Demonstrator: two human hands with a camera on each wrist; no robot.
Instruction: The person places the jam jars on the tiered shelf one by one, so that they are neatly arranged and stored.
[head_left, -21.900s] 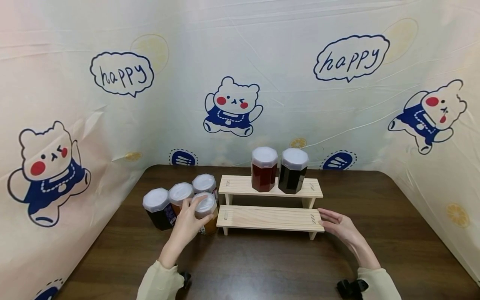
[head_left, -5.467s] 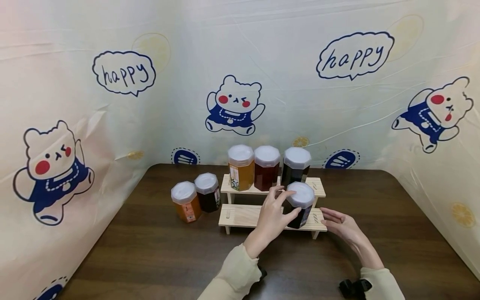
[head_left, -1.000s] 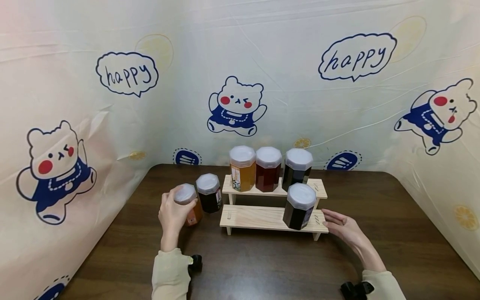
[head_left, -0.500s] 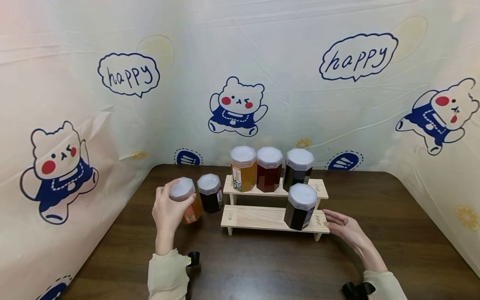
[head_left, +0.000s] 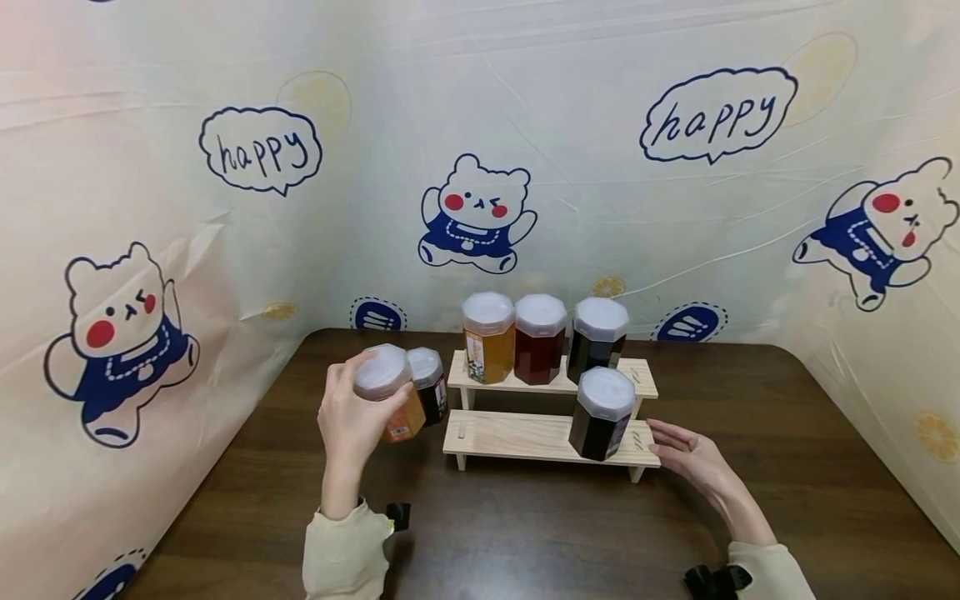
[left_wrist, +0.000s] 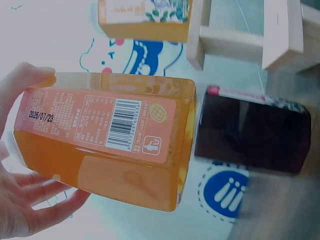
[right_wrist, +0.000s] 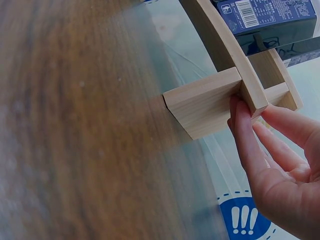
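My left hand (head_left: 348, 425) grips an orange honey jar (head_left: 403, 419) by its upper part, just under the white lid. The left wrist view shows its label and barcode, with the thumb on one side and fingers on the other. Behind it stands a dark jar (head_left: 432, 398) on the table, partly covered by the orange one. At the right end of the two-tier wooden rack (head_left: 510, 433), my right hand (head_left: 701, 467) pinches the end of the lower board between thumb and fingers. A dark jar (head_left: 602, 425) stands toward the right of that lower board.
Along the upper board (head_left: 458, 367) stand an amber jar (head_left: 491, 354), a dark red jar (head_left: 538, 354) and a black jar (head_left: 592, 354). A printed curtain (head_left: 480, 100) rises behind the brown table (head_left: 525, 533). Bare board lies left of the lower jar.
Over the longer span, an amber jar came onto the upper board and a dark jar onto the lower. In the last second, my left hand lifted the orange jar; the right hand stayed put.
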